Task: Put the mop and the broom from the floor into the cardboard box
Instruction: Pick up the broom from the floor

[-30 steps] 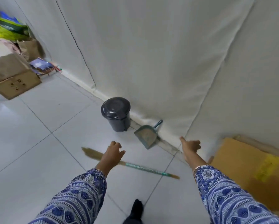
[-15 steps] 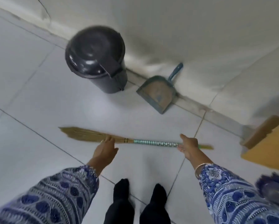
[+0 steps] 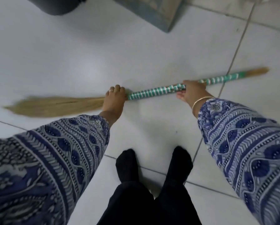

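Observation:
A grass broom with a green-and-white wrapped handle lies across the white tiled floor, its straw head pointing left. My left hand is closed around it where the straw meets the handle. Further right along the handle, my right hand grips the wrapped part, a bangle on the wrist. Neither the mop nor the cardboard box is in view.
A dark bin stands at the top left edge. A grey-green dustpan lies at the top centre, close behind the broom. My two feet in black socks stand just in front of the broom.
I have bent lower over the floor. Both hands have come down onto the broom and closed around it; the cardboard box has left the view.

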{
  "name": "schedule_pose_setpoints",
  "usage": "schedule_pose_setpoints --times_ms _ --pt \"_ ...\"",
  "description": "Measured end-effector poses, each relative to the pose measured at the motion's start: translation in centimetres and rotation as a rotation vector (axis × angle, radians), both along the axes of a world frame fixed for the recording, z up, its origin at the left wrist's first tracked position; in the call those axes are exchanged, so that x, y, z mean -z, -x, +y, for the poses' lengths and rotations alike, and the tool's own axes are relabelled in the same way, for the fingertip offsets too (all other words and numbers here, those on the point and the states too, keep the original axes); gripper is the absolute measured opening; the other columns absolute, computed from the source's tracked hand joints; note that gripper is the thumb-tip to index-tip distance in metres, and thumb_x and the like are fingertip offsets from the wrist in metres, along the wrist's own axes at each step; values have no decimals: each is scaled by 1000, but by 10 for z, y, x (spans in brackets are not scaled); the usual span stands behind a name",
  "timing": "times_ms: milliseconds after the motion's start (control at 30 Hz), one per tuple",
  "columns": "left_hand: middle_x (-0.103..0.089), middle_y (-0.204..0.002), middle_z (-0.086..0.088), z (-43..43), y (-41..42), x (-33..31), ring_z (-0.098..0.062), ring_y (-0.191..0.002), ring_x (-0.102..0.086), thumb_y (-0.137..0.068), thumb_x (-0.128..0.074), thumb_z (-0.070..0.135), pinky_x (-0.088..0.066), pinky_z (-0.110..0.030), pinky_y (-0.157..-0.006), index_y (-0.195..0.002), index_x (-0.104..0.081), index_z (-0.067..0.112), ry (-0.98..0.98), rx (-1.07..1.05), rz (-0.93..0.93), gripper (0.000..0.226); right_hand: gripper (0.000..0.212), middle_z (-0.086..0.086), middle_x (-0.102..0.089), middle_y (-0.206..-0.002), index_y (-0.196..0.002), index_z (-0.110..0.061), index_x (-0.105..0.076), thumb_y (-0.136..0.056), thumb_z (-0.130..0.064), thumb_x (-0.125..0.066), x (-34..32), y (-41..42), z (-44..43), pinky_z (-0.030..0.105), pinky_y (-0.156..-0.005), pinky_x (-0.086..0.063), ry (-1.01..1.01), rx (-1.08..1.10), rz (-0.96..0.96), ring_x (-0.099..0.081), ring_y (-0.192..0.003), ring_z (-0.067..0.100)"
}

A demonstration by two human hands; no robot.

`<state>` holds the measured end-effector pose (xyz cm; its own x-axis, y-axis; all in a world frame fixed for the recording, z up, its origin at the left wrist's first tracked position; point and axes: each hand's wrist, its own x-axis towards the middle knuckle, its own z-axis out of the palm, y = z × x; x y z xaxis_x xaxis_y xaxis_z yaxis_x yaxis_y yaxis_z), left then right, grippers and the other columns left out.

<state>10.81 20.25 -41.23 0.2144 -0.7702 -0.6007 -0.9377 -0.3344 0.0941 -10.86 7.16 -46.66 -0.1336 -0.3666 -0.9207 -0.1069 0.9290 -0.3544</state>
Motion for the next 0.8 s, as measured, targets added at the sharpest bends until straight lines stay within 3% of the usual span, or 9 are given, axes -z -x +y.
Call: schedule_pose_setpoints --times_ms 67,133,233,367,500,567,733,800 --pt "-46 -121 -20 0 3 -3 -37 -113 -44 -89 -49 1 -44 -46 -93 -119 -50 -3 -50 48 25 30 15 23 -53 -107 -71 -19 -45 -86 -16 -48 -19 -3 5 27 -62 -57 37 80 -24 -57 -72 20" --pt "-47 -121 -20 1 9 -28 -35 -111 -45 -90 -48 3 -45 -44 -92 -116 -51 -3 -90 42 86 26 4 26 -59 -114 -84 -11 -54 -85 -14 -53 -57 0 5 31 -60 -56 49 162 53 -59 -73 24" --pt "-54 -116 -19 -4 22 -80 -35 -103 -54 -91 -45 4 -47 -42 -86 -110 -50 -2 -127 -71 153 20 35 23 -63 -120 -113 -2 -55 -79 -7 -64 -119 10 -3 35 -48 -53 57 310 102 -64 -74 28" --pt "-59 -111 -18 -32 43 -190 -37 -99 -59 -87 -54 8 -48 -44 -78 -105 -51 0 -145 -101 233 20 39 25 -65 -117 -116 3 -57 -78 -3 -65 -265 22 -26 23 -37 -54 186 275 107 -65 -78 28" --pt "-61 -108 -18 -54 80 -317 -37 -95 -59 -82 -62 10 -48 -42 -75 -100 -52 2 -75 -112 317 22 24 21 -64 -114 -98 -8 -54 -77 -5 -66 -432 40 -45 36 -62 -58 380 189 154 -67 -97 35" --pt "-63 -105 -18 -67 106 -380 -36 -93 -60 -81 -65 11 -46 -38 -72 -98 -53 2 -45 -113 358 23 21 16 -63 -103 -88 -13 -50 -77 -6 -66 -511 60 -52 42 -68 -59 499 142 166 -66 -96 34" --pt "-65 -102 -19 -106 196 -514 -36 -91 -61 -78 -68 12 -43 -36 -69 -94 -54 2 96 -17 455 24 28 9 -61 -95 -103 -3 -57 -77 -7 -66 -677 140 -67 45 -70 -60 756 46 254 -66 -89 30" --pt "-65 -103 -19 -117 239 -548 -36 -94 -60 -78 -67 12 -47 -39 -74 -95 -54 1 144 -5 472 24 23 12 -65 -97 -97 -9 -56 -76 -9 -66 -719 178 -72 50 -77 -58 813 36 291 -67 -94 33"
